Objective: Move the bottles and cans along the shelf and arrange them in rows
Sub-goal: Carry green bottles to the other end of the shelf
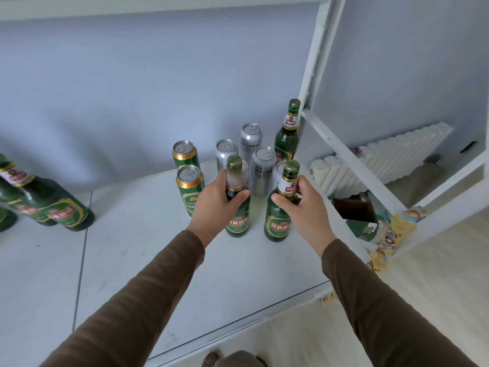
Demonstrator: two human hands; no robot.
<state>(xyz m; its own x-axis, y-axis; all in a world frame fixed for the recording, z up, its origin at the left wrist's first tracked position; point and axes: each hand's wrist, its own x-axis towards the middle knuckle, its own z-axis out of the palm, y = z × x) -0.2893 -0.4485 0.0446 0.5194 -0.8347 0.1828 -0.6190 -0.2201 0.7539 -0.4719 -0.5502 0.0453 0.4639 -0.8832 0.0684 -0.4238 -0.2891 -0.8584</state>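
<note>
Left hand (214,198): wraps the shoulder of the left green beer bottle (237,205), thumb across the front, fingers curled round the far side.
Right hand (304,205): grips the right green beer bottle (281,207) just below its neck label, thumb on the near side.
Both bottles: upright on the white shelf (238,274), side by side but apart.
Silver cans (262,170): clustered just behind the held bottles.
Green cans (189,189): two, left of the left hand, one behind the other.
Far bottle (288,133): upright at the right rear.
Left-edge bottles (53,205): grouped well apart.
</note>
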